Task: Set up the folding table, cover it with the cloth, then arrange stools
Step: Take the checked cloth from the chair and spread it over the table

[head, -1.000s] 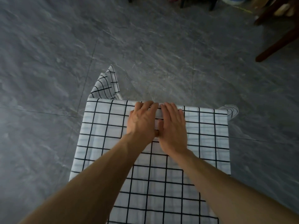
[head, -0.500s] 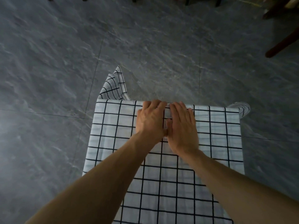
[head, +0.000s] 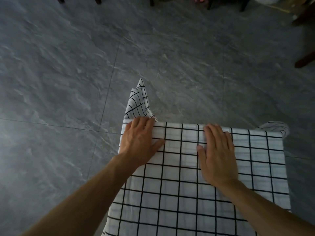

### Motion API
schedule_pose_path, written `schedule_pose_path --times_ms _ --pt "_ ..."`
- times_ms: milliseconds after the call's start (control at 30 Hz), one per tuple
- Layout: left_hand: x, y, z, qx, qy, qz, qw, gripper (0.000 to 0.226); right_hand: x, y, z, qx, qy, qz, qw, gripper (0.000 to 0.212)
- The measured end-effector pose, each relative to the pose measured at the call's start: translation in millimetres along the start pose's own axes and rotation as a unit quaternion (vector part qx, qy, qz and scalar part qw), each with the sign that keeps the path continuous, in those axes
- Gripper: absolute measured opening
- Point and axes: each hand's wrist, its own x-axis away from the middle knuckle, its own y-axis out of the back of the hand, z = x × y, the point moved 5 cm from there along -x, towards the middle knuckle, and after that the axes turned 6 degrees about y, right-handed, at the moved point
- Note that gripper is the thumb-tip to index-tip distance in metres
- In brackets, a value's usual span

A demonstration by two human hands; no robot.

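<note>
Head view: white black-grid cloth (head: 179,198) spread flat over table top, filling lower right; table itself hidden under it. Left hand (head: 139,142) palm-down near far left corner, fingers straight & together, tips at far edge, thumb out to the right; pressing, gripping nothing. Right hand (head: 217,154) flat too, well apart from left, toward far right, fingers straight, thumb out left. Both forearms reaching in from below. Cloth corners hanging off far edge, left one peaked. Grey tile floor (head: 68,74) around; dark furniture legs (head: 305,61) top right.
</note>
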Motion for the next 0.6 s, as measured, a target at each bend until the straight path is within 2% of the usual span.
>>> schedule_pose_path --times_ms 67,167,267,333,500,600 --pt "-5 5 9 -0.013 0.018 0.001 1.0 0.065 -1 0 0 -0.005 -0.006 0.001 1.0 0.06" --pt "-16 11 28 -0.038 0.092 0.041 0.994 0.056 -2 1 1 -0.009 -0.009 -0.004 1.0 0.06" --pt "-30 8 47 -0.056 0.161 0.108 0.98 0.058 -4 1 1 -0.009 -0.007 -0.007 1.0 0.06" --pt "-40 5 56 -0.015 0.172 0.136 0.976 0.065 -5 1 1 -0.005 -0.007 -0.005 1.0 0.061" --pt "-59 -3 77 0.144 0.206 0.117 0.961 0.058 -7 1 1 -0.008 -0.006 -0.006 1.0 0.06" --pt "-60 -1 87 0.144 0.243 0.094 0.955 0.058 -8 1 1 -0.011 -0.001 -0.008 1.0 0.06"
